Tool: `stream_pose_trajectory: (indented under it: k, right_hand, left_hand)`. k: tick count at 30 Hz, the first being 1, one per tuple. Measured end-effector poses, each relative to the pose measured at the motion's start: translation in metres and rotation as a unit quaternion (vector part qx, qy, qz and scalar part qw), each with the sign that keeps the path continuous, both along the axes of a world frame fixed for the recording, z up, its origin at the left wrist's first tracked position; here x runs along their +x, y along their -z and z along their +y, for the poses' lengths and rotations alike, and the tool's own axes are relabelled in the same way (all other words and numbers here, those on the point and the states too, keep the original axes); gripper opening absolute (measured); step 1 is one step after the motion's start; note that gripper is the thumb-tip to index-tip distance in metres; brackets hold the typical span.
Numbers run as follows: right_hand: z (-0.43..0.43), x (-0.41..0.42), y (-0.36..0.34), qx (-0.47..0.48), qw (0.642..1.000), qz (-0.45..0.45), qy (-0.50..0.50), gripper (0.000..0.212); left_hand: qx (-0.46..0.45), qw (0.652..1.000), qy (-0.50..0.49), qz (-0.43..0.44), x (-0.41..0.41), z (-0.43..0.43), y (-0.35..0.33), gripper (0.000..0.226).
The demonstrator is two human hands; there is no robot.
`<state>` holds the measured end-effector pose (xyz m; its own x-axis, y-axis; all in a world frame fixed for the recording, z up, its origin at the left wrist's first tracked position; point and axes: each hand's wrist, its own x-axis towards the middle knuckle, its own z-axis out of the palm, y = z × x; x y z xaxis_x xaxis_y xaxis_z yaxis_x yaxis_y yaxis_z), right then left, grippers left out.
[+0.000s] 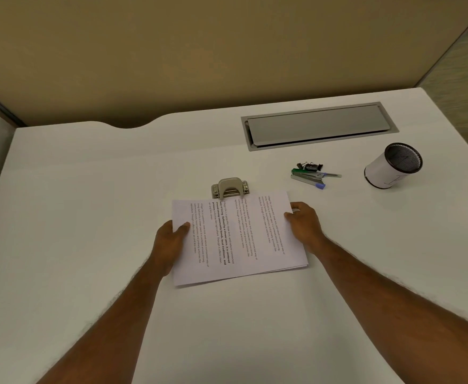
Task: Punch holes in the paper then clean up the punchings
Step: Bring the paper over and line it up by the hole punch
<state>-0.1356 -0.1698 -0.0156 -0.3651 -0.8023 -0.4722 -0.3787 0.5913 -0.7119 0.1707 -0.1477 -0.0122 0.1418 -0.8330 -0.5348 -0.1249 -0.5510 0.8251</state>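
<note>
Head view: wide-angle, worn on the person's head
Facing: forward and down onto the white desk [88,189]
Nearness: close, paper stack [238,236] at frame centre

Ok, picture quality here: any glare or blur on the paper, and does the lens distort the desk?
Head view: soft, even light, no glare on the paper; its bold print is sharp, the smaller lines too fine to read. Head view again: the wide lens bows the edges of the desk.

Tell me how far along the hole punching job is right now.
Early. No holes or punchings show yet. The left hand and right hand grip the paper stack, its far edge at the hole punch. Remaining: press the punch, then clear the punchings.
</note>
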Motion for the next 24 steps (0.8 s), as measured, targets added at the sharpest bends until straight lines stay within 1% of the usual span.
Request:
stream_pose_trajectory:
  k: [4,10,16,24]
  right_hand:
    - [-0.001,-0.001,0.001,0.000,1.000,0.005,-0.001,0.030]
    - [-0.010,0.001,0.002,-0.007,1.000,-0.017,0.000,0.029]
    - [-0.014,0.005,0.003,-0.015,1.000,-0.026,-0.002,0.028]
    - [-0.022,-0.002,0.003,-0.015,1.000,-0.011,0.009,0.025]
  left_hand:
    - [0.001,1.000,-0.004,-0.004,0.003,-0.002,0.001,0.021]
    - [-0.001,1.000,-0.014,0.007,0.008,-0.006,-0.003,0.019]
    - [-0.002,1.000,-0.024,-0.003,0.016,-0.011,-0.002,0.020]
    - [0.002,1.000,-0.001,-0.012,0.011,-0.018,0.003,0.024]
